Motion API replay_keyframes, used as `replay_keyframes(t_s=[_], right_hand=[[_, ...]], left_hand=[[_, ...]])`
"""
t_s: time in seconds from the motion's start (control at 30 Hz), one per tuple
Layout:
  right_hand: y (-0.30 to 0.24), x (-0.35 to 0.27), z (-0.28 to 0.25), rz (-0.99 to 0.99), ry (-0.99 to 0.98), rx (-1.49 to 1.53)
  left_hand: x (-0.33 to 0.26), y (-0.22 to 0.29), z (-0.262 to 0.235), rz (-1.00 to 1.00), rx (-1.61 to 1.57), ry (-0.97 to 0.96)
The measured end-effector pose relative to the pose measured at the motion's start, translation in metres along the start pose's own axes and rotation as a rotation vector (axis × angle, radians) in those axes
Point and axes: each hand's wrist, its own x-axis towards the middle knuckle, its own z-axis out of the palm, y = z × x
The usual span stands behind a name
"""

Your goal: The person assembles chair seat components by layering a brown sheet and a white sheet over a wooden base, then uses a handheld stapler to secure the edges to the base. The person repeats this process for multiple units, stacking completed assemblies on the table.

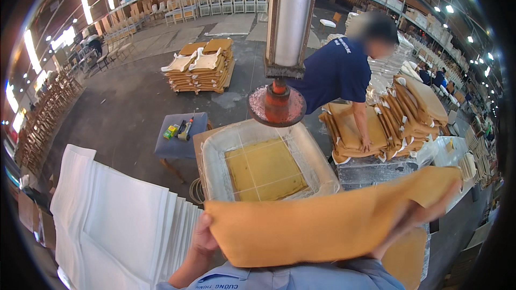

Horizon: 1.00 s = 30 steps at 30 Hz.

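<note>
A tan foam cushion pad (pixel 306 225) stretches across the front, held up by both hands. My left hand (pixel 204 233) grips its left end, thumb on the near side. My right hand (pixel 416 215) is under the raised right end, somewhat blurred, with its fingers partly hidden by the pad. Just beyond is a white-lined square basin (pixel 318 153), a flat yellowish pad (pixel 263 169) lying in it under thin crossed lines. A round plate (pixel 255 104) on a red fitting (pixel 277 102) hangs above the basin from a thick metal column (pixel 290 16).
White padded sheets (pixel 113 209) stand at the left. Farther off is a blue stool (pixel 180 142) carrying small tools. A co-worker in a dark blue shirt (pixel 336 70) leans over stacked tan cushions (pixel 387 123) at the right. Another cushion stack (pixel 201 70) sits on the floor ahead.
</note>
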Motion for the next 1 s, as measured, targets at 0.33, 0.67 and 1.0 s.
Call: replay_keyframes(t_s=[0.33, 0.67, 1.0], right_hand=[[0.299, 0.01, 0.13, 0.657, -0.228, 0.25], [0.294, 0.023, 0.186, 0.68, -0.376, 0.252], [0.352, -0.047, 0.003, 1.004, -0.366, -0.226]], left_hand=[[0.241, 0.129, 0.004, 0.264, 0.394, 0.504], [0.286, 0.21, 0.044, 0.364, 0.452, 0.207], [0.224, 0.137, -0.069, 0.03, 0.627, 0.525]])
